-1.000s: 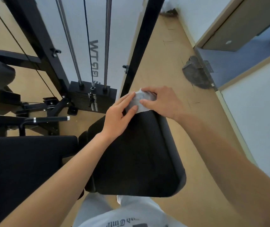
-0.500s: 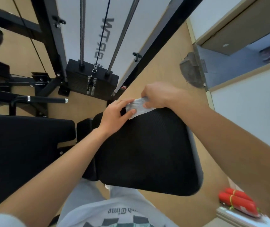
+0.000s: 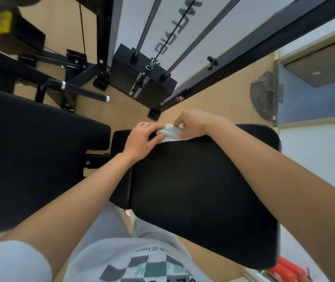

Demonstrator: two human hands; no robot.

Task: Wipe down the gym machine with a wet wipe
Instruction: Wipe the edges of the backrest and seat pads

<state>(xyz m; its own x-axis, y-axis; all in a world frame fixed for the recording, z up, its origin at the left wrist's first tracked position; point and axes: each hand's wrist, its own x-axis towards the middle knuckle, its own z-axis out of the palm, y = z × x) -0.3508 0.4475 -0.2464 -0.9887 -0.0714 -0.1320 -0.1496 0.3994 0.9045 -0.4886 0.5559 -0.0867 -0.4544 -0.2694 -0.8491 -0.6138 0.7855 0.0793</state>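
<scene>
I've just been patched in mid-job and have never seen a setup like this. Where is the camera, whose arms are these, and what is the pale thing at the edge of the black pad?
There is only one view. It comes from a camera worn on a person's head, looking down past their chest. There is no robot here, and the two bare arms are the person's own. The left hand and the right hand both pinch a bunched wet wipe at the far edge of a black padded seat, which is part of a gym machine. A second black pad lies to the left. Beyond them stand the weight stack with its guide rods and a black handle bar.
</scene>
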